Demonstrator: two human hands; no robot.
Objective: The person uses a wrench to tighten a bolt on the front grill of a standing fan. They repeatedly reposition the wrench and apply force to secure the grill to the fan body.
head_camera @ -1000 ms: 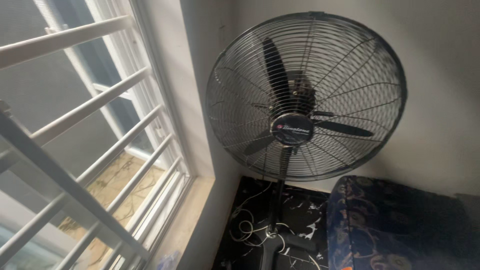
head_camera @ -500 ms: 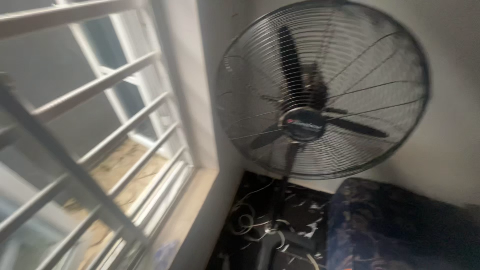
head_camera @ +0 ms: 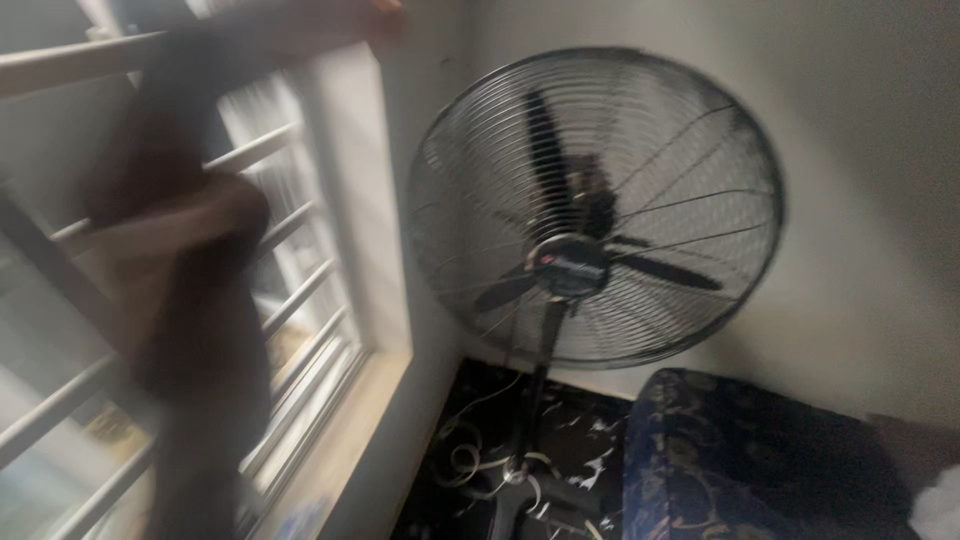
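Note:
My left arm [head_camera: 190, 300] rises as a dark blur across the barred window [head_camera: 300, 260] on the left. My left hand [head_camera: 345, 22] is at the top edge of the view, near the upper white window bar [head_camera: 70, 62]. Motion blur hides whether its fingers hold anything. To its right, a large black standing fan [head_camera: 595, 205] with a round wire cage stands against the pale wall. Its blades are not turning. My right hand is out of view.
The fan's pole [head_camera: 535, 400] drops to a dark patterned floor with loose pale cable [head_camera: 465, 455]. A dark blue patterned cushion or mattress [head_camera: 740, 460] lies at the lower right. A sandy window sill [head_camera: 340, 450] runs along the bottom left.
My left arm has swung up into view in front of the window. The view has shifted, so the fan now sits further right in the frame.

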